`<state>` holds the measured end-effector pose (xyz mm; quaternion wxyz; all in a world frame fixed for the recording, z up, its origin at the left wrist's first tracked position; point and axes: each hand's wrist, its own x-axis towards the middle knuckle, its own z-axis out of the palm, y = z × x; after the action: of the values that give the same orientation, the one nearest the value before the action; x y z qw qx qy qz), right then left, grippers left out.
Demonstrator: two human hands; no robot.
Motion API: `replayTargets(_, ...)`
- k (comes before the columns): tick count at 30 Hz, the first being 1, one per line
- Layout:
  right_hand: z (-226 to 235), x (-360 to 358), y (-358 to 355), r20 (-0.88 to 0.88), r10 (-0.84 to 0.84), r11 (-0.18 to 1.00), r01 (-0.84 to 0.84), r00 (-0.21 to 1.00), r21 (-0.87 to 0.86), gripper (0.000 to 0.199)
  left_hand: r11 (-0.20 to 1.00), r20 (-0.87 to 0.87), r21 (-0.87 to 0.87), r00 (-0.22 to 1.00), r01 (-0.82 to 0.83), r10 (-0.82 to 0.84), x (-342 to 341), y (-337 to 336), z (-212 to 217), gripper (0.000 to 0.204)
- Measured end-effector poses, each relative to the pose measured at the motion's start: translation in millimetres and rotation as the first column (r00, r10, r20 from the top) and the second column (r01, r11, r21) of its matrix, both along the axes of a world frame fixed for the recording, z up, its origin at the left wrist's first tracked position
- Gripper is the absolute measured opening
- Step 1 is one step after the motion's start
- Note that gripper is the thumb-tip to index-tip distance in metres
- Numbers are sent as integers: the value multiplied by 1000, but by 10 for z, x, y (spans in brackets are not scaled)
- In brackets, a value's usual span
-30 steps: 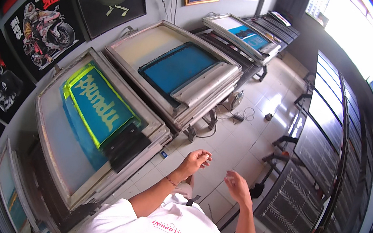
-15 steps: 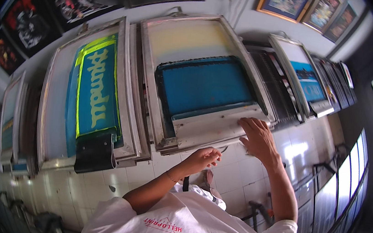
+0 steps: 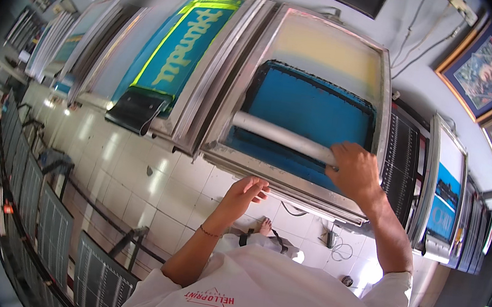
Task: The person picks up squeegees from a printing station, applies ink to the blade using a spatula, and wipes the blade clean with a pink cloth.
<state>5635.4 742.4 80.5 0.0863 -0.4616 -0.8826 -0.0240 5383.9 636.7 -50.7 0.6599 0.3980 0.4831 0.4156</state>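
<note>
A second screen frame (image 3: 175, 54) with a green-edged blue panel leans against the wall; a black squeegee (image 3: 137, 111) rests at its lower edge; framed pictures (image 3: 480, 68) hang on the wall; dark racks (image 3: 54, 235) stand on the white tiled floor (image 3: 135, 171).

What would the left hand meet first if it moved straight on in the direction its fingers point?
Probably the lower rail of the metal frame around the blue screen: the left hand points up at it, open. Depth is unclear, so the gap cannot be judged.

Right hand (image 3: 354, 173) raised, fingers curled in grip; left hand (image 3: 244, 192) lower, fingers loosely extended.
</note>
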Motion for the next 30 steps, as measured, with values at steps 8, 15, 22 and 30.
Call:
replayTargets(8, 298, 133, 93, -131, -34, 999, 39, 991, 36, 22, 989, 4, 12, 989, -146, 146, 142, -131, -23, 30)
replayTargets(15, 483, 376, 114, -206, -217, 976, 208, 954, -65, 30, 979, 45, 48, 979, -200, 198, -50, -400, -15, 29)
replayTargets(22, 451, 498, 47, -567, -280, 956, 280, 774, -90, 39, 982, -31, 56, 983, -181, 183, -109, -549, 153, 26)
replayTargets(30, 194, 362, -249, -652, -41, 857, 362, 757, 367, 34, 929, -14, 371, 1000, 12, -7, 264, -317, 826, 32)
